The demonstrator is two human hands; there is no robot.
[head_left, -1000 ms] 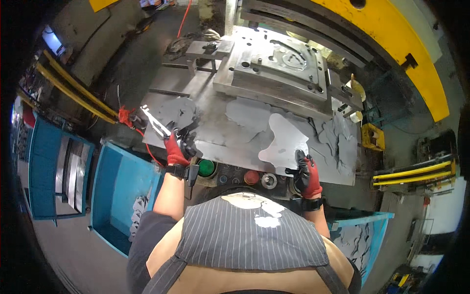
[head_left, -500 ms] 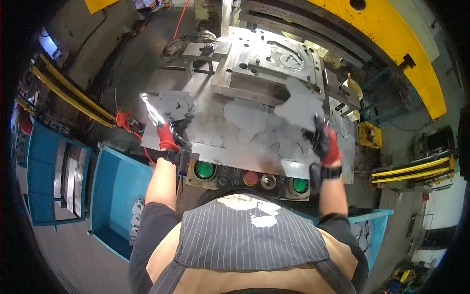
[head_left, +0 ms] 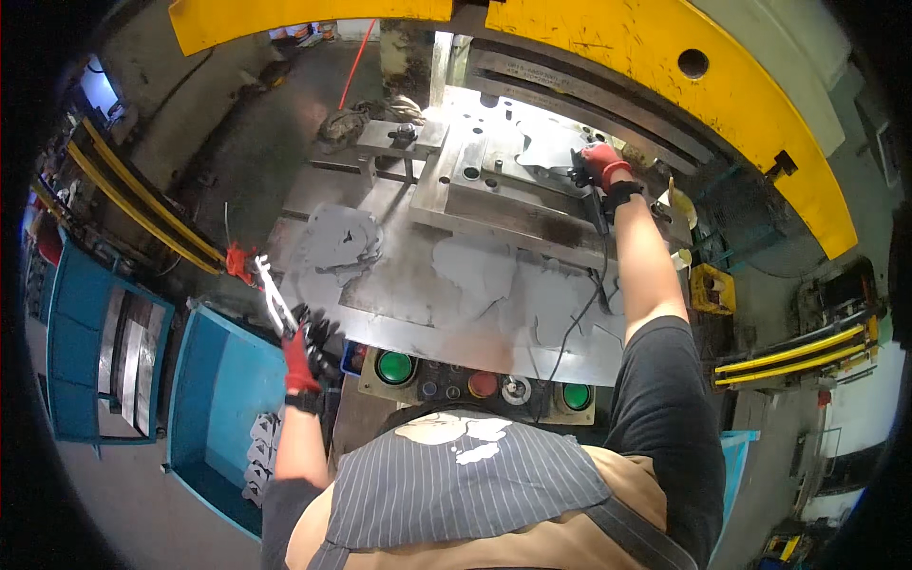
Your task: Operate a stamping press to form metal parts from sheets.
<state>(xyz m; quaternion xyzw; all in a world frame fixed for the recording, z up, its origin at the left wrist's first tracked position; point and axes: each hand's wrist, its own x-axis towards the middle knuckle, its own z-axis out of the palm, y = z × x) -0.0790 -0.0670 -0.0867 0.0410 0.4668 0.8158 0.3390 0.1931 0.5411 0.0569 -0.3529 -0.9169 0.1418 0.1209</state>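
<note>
My right hand (head_left: 600,169), in a red and black glove, reaches out to the press die (head_left: 449,195). Its fingers are closed at the near edge of a flat grey sheet-metal blank (head_left: 551,148), which lies over the die's top. Down at the left, my left hand (head_left: 306,350), gloved alike, grips a long, narrow, shiny metal piece (head_left: 274,296) that points up and away; its exact kind is unclear. Near that hand, a stack of cut grey plates (head_left: 337,236) lies on the metal table (head_left: 399,296). More grey blanks (head_left: 475,271) lie on the table's middle and right.
A control panel with green buttons (head_left: 394,367) and a red button (head_left: 483,384) runs along the front edge. A blue bin (head_left: 214,380) at the left holds several cut parts. Overhead arches a yellow press guard (head_left: 608,38). A dark cord (head_left: 579,318) hangs from my right wrist.
My right hand has moved forward from the table's right side to the die, carrying the grey blank. My left hand has come back toward the blue bin with the shiny piece.
</note>
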